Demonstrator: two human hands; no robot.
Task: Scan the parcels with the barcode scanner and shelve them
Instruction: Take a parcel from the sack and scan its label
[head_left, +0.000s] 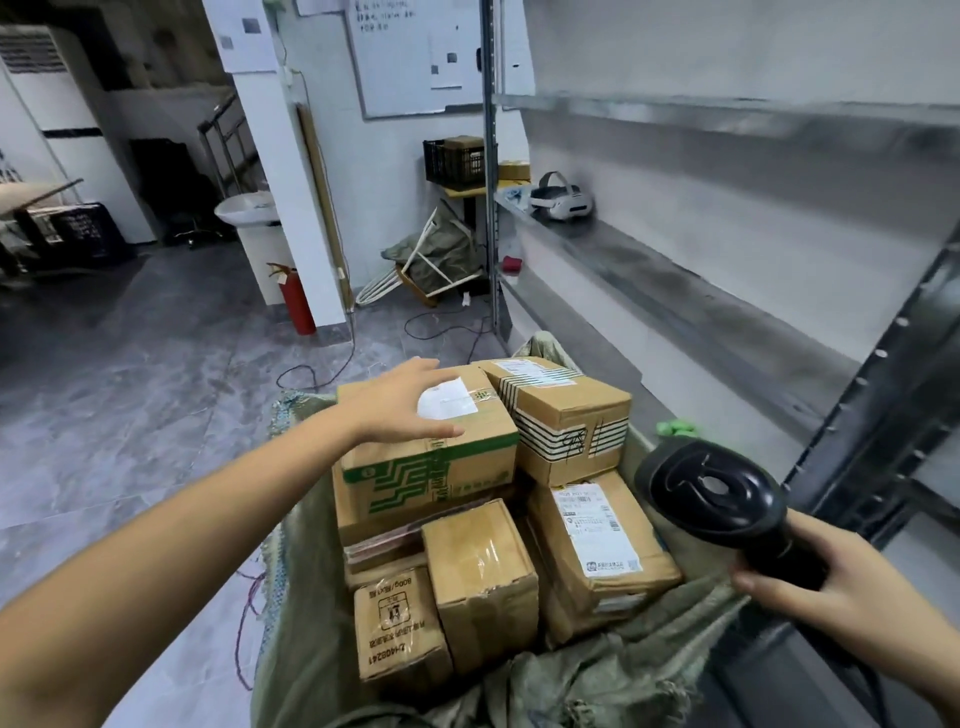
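Observation:
Several cardboard parcels sit in an open green woven sack (291, 613) in front of me. My left hand (400, 402) hovers open, fingers spread, over the top of a green-printed parcel (431, 467) with a white label. To its right lies a striped-tape parcel (566, 415). Nearer me are a labelled parcel (602, 540), a small plain parcel (483, 577) and a printed carton (395, 629). My right hand (841, 587) grips the handle of a black barcode scanner (717, 499), its head raised at the sack's right edge.
Grey metal shelving (675, 291) runs along the right, with a white headset (563, 200) on the middle shelf. A red fire extinguisher (298, 301) stands by a white pillar. Cables, a folded frame and a black crate (457, 161) lie beyond the sack on the tiled floor.

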